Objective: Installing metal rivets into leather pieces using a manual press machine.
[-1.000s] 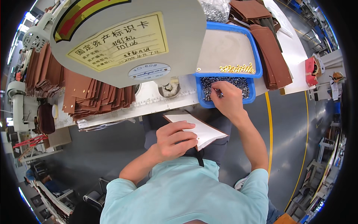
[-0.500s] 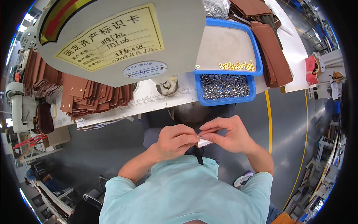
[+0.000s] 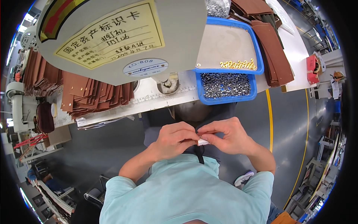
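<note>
Pinching a small white flat piece (image 3: 203, 142) between them, the left hand (image 3: 173, 140) and right hand (image 3: 227, 136) met over the person's lap, below the near edge of the white workbench (image 3: 149, 102); both hands were closed on it, fingertips touching. On the workbench's right part sat a blue plastic tray of small dark metal parts (image 3: 226, 86), with a larger blue tray holding gold-coloured rivets (image 3: 229, 46) just behind. Stacked brown leather pieces (image 3: 93, 95) lay along its left part.
</note>
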Action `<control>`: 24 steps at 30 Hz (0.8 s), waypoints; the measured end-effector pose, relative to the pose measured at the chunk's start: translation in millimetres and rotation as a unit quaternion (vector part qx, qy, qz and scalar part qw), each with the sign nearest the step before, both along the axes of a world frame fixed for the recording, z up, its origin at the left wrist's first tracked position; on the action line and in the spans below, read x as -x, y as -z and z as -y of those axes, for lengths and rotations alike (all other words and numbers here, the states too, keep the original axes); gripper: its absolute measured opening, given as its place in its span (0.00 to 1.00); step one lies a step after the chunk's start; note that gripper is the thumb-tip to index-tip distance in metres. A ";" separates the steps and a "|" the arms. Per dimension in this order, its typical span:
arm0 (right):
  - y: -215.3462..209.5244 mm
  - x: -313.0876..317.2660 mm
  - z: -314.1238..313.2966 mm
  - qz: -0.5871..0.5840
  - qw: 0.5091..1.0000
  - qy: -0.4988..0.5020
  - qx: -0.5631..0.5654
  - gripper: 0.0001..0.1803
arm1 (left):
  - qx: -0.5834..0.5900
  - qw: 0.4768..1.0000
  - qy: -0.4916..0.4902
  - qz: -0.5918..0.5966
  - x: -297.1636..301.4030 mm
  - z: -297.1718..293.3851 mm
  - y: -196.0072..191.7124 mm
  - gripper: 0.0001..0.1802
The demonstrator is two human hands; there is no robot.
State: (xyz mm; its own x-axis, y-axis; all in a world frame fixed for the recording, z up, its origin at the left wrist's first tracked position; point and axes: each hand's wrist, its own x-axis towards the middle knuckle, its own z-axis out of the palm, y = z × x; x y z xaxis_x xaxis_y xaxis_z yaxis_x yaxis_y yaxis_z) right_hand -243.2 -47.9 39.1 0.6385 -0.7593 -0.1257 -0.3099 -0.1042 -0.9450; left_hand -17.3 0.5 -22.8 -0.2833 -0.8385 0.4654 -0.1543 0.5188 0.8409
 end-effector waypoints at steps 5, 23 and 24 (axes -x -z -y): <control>1.5 1.1 0.2 0.003 0.994 -0.020 0.105 0.12 | -0.089 0.996 -0.008 0.020 -1.3 -0.1 -8.7 0.12; 24.6 -3.5 -6.4 0.065 0.982 -0.005 0.177 0.21 | -0.308 0.950 0.024 -0.054 -1.4 -9.9 -18.7 0.12; 24.5 -4.3 -7.4 0.066 0.982 -0.004 0.178 0.21 | -0.307 0.950 0.024 -0.054 0.7 -9.2 -21.2 0.12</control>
State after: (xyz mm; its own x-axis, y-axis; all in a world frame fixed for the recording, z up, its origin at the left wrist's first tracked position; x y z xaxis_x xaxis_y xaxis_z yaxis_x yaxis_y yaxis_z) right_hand -238.9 -40.5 14.7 0.6383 -0.7346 0.2300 -0.1857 -0.4368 -0.8802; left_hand -18.0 9.7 -1.5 -0.3071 -0.9484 -0.0788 -0.0389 -0.0702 0.9968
